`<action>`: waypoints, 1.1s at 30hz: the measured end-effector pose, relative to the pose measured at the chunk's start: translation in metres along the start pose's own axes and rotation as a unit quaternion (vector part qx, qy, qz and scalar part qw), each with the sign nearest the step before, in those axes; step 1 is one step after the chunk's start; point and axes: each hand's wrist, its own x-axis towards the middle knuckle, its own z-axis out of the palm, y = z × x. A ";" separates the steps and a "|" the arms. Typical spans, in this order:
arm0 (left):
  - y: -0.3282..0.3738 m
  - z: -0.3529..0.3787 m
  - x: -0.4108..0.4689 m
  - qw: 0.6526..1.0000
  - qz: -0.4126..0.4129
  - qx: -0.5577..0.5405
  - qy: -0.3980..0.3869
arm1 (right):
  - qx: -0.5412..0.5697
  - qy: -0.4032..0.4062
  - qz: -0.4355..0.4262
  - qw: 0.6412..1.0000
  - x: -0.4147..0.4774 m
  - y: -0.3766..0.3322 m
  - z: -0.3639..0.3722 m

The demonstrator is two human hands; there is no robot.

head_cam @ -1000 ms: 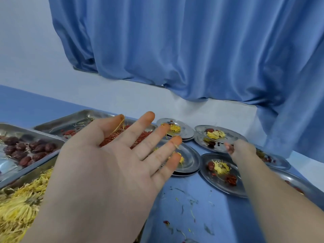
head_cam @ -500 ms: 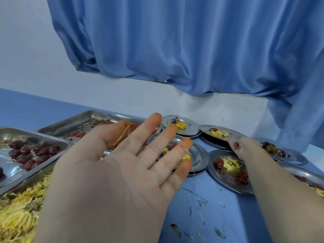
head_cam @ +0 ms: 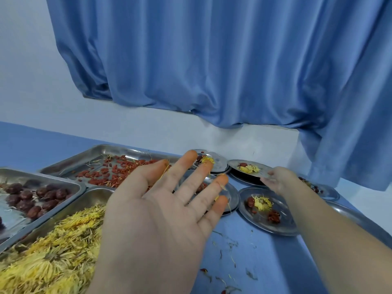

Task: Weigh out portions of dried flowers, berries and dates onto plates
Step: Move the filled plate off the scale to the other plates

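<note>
My left hand [head_cam: 161, 211] is held flat and open, palm up, over the trays, with orange-stained fingertips and a few petals stuck on. My right hand [head_cam: 277, 180] grips the near rim of a small steel plate [head_cam: 237, 164] that carries a yellow flower and a date and is lifted above a stacked plate. A nearer plate [head_cam: 282, 224] holds a flower, a date and red berries. Another small plate [head_cam: 220, 161] sits at the back, and one [head_cam: 232, 196] lies partly hidden under my left fingers.
Steel trays stand at the left: dates [head_cam: 31, 198], red berries [head_cam: 114, 170], yellow dried flowers [head_cam: 53, 251]. More filled plates [head_cam: 324, 190] lie at the right behind my arm. Petal scraps [head_cam: 231, 262] litter the blue table. A blue curtain [head_cam: 212, 71] hangs behind.
My right hand has taken the plate's rim and lifted it slightly off the plate beneath. My left hand has stayed open, drifting a little to the right.
</note>
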 end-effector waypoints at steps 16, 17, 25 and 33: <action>-0.020 0.056 -0.046 0.994 -0.058 0.073 -0.054 | -0.108 -0.235 -0.061 0.964 -0.292 -0.031 -0.137; -0.026 0.060 -0.050 0.992 -0.067 0.086 -0.068 | -0.119 -0.235 -0.065 0.963 -0.307 -0.031 -0.153; -0.051 0.073 -0.072 0.962 -0.118 0.174 -0.175 | -0.361 -0.132 -0.161 0.909 -0.362 -0.030 -0.256; -0.067 0.053 -0.092 0.963 -0.153 0.179 -0.130 | -0.702 -0.052 -0.295 0.647 -0.367 -0.013 -0.294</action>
